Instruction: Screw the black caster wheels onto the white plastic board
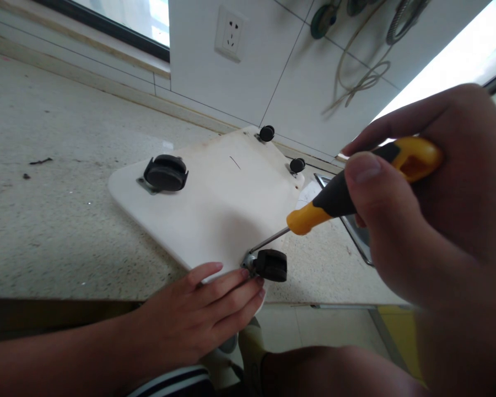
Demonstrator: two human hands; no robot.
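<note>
My right hand (413, 204) is closed around the yellow and black handle of a screwdriver (334, 193). The shaft's tip meets the metal mounting plate (248, 260) of a black caster (271, 264) at the near corner of a white board (206, 204). Fingers stretched out, my left hand (210, 303) lies over the board's near edge, its fingertips beside that caster's plate. Another black caster (166, 172) stands on the left corner. Two more casters, one at the back (267, 133) and one at the right (297, 165), sit toward the wall.
Under the board is a speckled stone countertop (66, 220), with a metal sink rim (355, 237) at the right. Dark bits of debris (40, 161) lie on the left. The tiled wall behind carries a socket (231, 34) and a hanging cord (361, 82). The counter's front edge runs close to my body.
</note>
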